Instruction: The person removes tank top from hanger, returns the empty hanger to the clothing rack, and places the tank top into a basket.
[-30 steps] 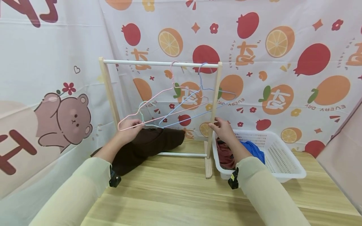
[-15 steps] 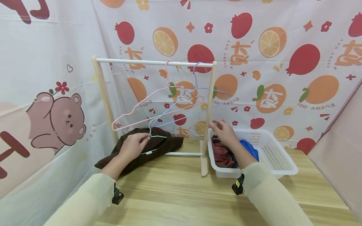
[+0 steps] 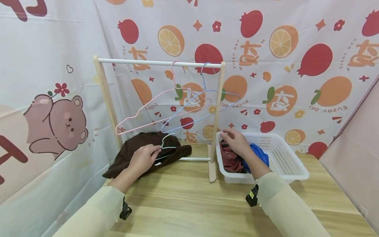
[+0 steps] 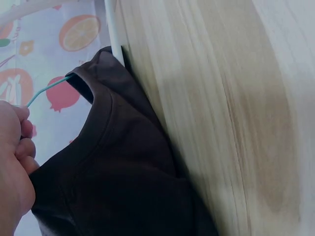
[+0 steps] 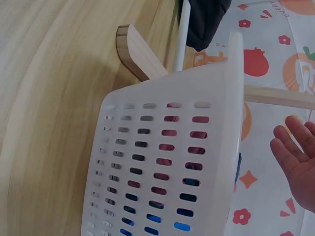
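Note:
At the left of the head view, my left hand [image 3: 145, 157] pinches a mint-green hanger [image 3: 168, 147] just below its hook. The hanger's body runs into the neck of a dark brown shirt [image 3: 125, 149], which lies bunched by the rack. In the left wrist view, the green wire [image 4: 48, 87] enters the shirt's collar [image 4: 101, 120]. My right hand [image 3: 236, 141] is over the left side of a white basket [image 3: 291, 161], its fingers relaxed and holding nothing; the right wrist view shows the fingers [image 5: 290, 145] spread apart.
A wooden rack with a white rail [image 3: 133, 61] stands on the table [image 3: 189, 200]. From the rail hang a pink hanger [image 3: 142, 108] and a blue hanger [image 3: 186, 104]. Reddish-brown cloth [image 3: 230, 160] and blue cloth [image 3: 260, 154] lie in the basket.
My left hand has come down and right from beside the pink hanger, bringing the green hanger's hook forward and lifting the shirt's collar. My right hand has shifted slightly from the rack post toward the basket.

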A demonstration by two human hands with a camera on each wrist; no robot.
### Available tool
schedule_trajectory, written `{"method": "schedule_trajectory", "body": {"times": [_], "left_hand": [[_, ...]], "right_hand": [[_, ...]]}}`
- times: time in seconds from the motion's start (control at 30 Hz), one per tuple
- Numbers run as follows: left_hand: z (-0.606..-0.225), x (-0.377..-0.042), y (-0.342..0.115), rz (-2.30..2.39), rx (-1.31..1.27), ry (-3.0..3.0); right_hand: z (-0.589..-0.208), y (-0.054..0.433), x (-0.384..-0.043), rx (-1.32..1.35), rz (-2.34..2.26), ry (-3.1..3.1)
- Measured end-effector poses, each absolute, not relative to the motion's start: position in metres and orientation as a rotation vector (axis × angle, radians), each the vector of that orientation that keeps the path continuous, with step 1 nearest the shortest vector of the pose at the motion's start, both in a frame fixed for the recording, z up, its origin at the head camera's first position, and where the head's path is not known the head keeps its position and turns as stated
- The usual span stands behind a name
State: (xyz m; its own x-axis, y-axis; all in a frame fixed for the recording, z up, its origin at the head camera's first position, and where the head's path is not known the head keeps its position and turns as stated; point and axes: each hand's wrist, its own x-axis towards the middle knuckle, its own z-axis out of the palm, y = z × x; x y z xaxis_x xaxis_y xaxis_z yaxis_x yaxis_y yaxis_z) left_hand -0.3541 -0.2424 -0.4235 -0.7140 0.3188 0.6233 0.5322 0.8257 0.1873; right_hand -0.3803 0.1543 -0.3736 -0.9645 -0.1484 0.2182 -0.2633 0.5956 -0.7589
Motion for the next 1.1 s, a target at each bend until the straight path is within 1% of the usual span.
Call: {"method": "schedule_trajectory", "body": {"times": [0.3, 0.53, 0.7, 0.83, 1.1], "left_hand": [[-0.421, -0.346, -0.232, -0.408, -0.765, -2.192], [-0.405, -0.332, -0.226, -0.356, -0.87, -1.986], [-0.39, -0.319, -0.225, -0.358, -0.877, -1.884], [-0.381, -0.31, -0.224, -0.394, -0.879, -1.829], [-0.357, -0.299, -0.215, -0.455, -0.91, -1.772]], "right_hand": [[-0.374, 0.151, -0.378, 0.361, 1.3, -2.695], [-0.373, 0.142, -0.369, 0.427, 1.247, -2.688], [-0.372, 0.131, -0.363, 0.563, 1.141, -2.65], [-0.373, 0.121, -0.358, 0.723, 0.994, -2.579], [-0.369, 0.096, -0.343, 0.989, 0.733, -2.391]]}}
